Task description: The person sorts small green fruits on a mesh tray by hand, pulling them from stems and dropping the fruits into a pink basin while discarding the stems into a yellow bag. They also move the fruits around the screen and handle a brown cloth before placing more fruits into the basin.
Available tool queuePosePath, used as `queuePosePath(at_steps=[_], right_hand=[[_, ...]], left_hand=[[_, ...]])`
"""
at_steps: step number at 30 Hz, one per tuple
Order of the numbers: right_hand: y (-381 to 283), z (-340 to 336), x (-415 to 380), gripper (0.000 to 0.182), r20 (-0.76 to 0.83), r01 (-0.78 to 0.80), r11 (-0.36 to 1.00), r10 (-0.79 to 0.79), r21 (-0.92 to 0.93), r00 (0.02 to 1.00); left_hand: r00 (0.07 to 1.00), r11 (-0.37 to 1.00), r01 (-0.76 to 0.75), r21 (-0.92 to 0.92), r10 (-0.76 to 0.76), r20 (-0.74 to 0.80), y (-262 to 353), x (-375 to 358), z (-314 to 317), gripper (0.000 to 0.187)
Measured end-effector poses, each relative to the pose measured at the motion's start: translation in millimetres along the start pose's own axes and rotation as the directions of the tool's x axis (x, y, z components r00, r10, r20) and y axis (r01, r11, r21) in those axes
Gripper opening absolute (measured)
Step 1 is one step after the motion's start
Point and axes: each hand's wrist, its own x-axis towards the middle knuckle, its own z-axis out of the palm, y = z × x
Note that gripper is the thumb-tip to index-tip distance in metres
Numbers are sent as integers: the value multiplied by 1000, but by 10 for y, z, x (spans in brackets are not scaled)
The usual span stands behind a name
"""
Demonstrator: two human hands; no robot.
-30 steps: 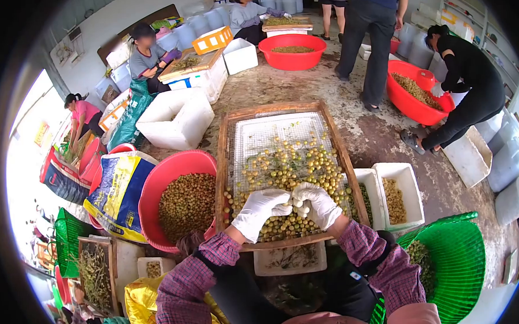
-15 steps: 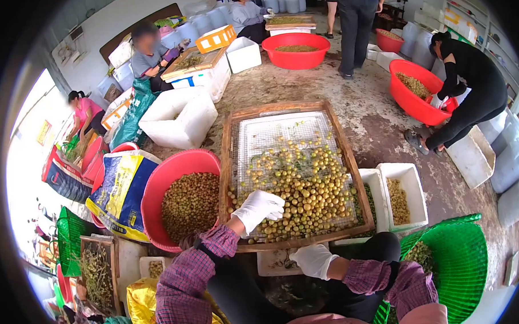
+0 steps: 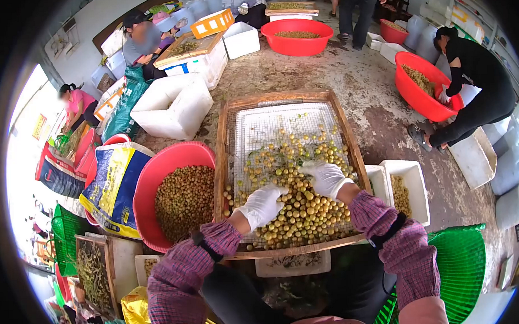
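Observation:
A wood-framed wire mesh screen (image 3: 235,128) lies across in front of my knees, with a heap of small yellow-green round fruits (image 3: 307,217) on its near half. My left hand (image 3: 262,206), in a white glove, is at the left side of the heap. Its fingers are drawn together, and whatever is between them is hidden. Across from it, my right hand (image 3: 326,179), also white-gloved, reaches over the upper part of the heap with fingers stretched out toward the left. No fruit shows in that hand.
On the left stands a red tub (image 3: 146,194) of browner fruits beside a blue-yellow sack (image 3: 114,184). White foam boxes (image 3: 414,185) and a green basket (image 3: 460,263) are at right. A person (image 3: 479,80) bends over another red tub (image 3: 408,88); others sit or stand behind.
My right hand has risen from below the screen's near edge to over the fruit heap. My left hand stays by the heap's left side. The bending person has shifted slightly, and the view has tilted.

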Motion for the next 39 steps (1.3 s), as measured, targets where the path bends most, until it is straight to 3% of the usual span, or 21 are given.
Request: queuePosePath(at_steps=[1, 3, 6, 10, 13, 14, 15, 17, 19, 20, 21, 23, 25, 28, 30, 31, 33, 34, 35, 37, 39], right_hand=[[-19, 50, 63, 38, 136, -44, 997, 52, -61, 989], [-53, 145, 92, 30, 134, 57, 958, -19, -283, 991], [-22, 157, 46, 19, 48, 26, 958, -13, -284, 999], [196, 128, -12, 15, -71, -48, 999, 47, -3, 996], [160, 45, -11, 17, -126, -36, 991, 20, -126, 992], [94, 27, -22, 30, -22, -85, 988, 82, -128, 996], [-43, -51, -53, 37, 63, -33, 999, 34, -12, 997], [-290, -107, -152, 54, 212, 38, 973, -88, 229, 973], [-420, 9, -215, 69, 440, 205, 977, -160, -56, 884], [-430, 93, -332, 68, 332, 295, 936, -220, -193, 917], [-428, 51, -349, 66, 374, 319, 926, -228, -203, 899], [-432, -45, -395, 62, 459, 366, 905, -237, -216, 857], [-321, -27, -387, 41, 404, 274, 949, -191, -159, 894], [-122, 26, -269, 19, 252, 81, 995, -64, -57, 966], [-70, -45, -202, 17, 152, -81, 984, 57, 158, 987], [-86, -111, -184, 16, 115, -153, 950, 126, 272, 985], [-47, -128, -194, 16, -30, -59, 994, 62, 91, 998], [20, -63, -191, 16, -107, 6, 1000, -7, -17, 994], [73, -13, -194, 16, -177, 61, 990, -84, -130, 981], [-32, -19, -167, 15, -176, 75, 997, -79, -28, 981], [-140, 67, -94, 15, -150, 108, 991, -95, 81, 984]], left_hand=[[991, 999, -51, -5, 50, -126, -29, 100, 30, 21], [994, 997, -20, 76, 27, -102, -21, 206, 130, 22], [993, 997, -60, 42, 64, -96, -55, 287, 237, 23], [998, 996, -17, -87, 11, -66, -163, 250, 159, 10], [997, 993, 61, -99, -65, -38, -234, 204, -37, 3], [999, 986, -47, -161, 49, 7, -257, 172, -63, 3], [985, 962, -152, -227, 166, 43, -260, 145, -75, 2], [918, 908, -390, -151, 396, 9, -190, 25, 84, 4], [870, 867, -489, 89, 479, 119, -103, -102, 128, 6], [870, 865, -487, 121, 467, 159, -85, -139, 100, 6], [868, 861, -486, 153, 455, 198, -86, -171, 63, 6], [895, 892, -409, 193, 352, 273, -105, -209, -27, 6], [932, 918, -317, 238, 254, 260, -152, -244, -63, 6], [974, 985, -150, -82, 161, 159, -221, -221, -124, 4], [987, 920, -157, -359, 158, -25, -224, -225, -137, 4], [994, 898, -99, -429, 113, 8, -219, -228, -154, 4], [996, 830, 23, -557, 29, 85, -208, -228, -208, 5], [994, 855, -88, -511, 110, 13, -219, -235, -239, 5], [999, 800, -35, -599, 52, 11, -213, -250, -249, 4], [998, 656, 56, -753, -62, 20, -167, -269, -290, 6], [983, 694, 156, -703, -180, 41, -191, -251, -332, 5]])
